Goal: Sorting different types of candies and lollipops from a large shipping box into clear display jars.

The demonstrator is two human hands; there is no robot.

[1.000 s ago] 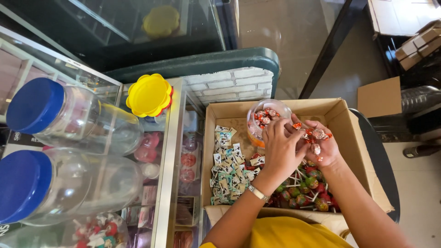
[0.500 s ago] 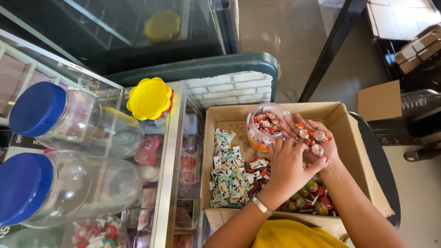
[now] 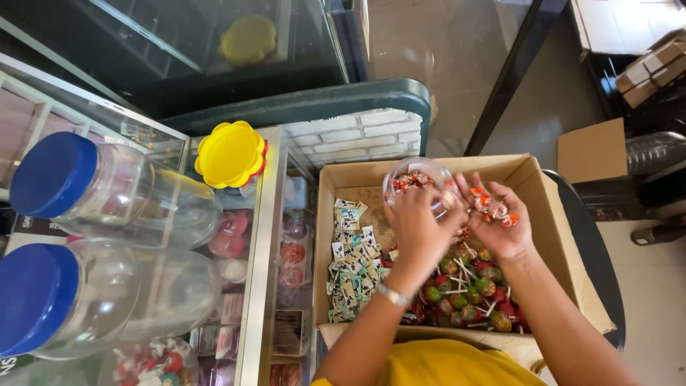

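Head view: left hand (image 3: 418,229) grips clear candy jar (image 3: 416,183); right hand (image 3: 500,218), palm cupped open, holds wrapped candies (image 3: 491,206) over cardboard box (image 3: 544,207) of lollipops (image 3: 475,289).

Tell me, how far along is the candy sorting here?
Partly done: the clear jar already holds some red-wrapped candies, though it looks far from full. In hand: the left hand steadies the jar over the box, and the right hand cups a few more candies beside its mouth. Left: lollipops and small packets lie loose in the box.
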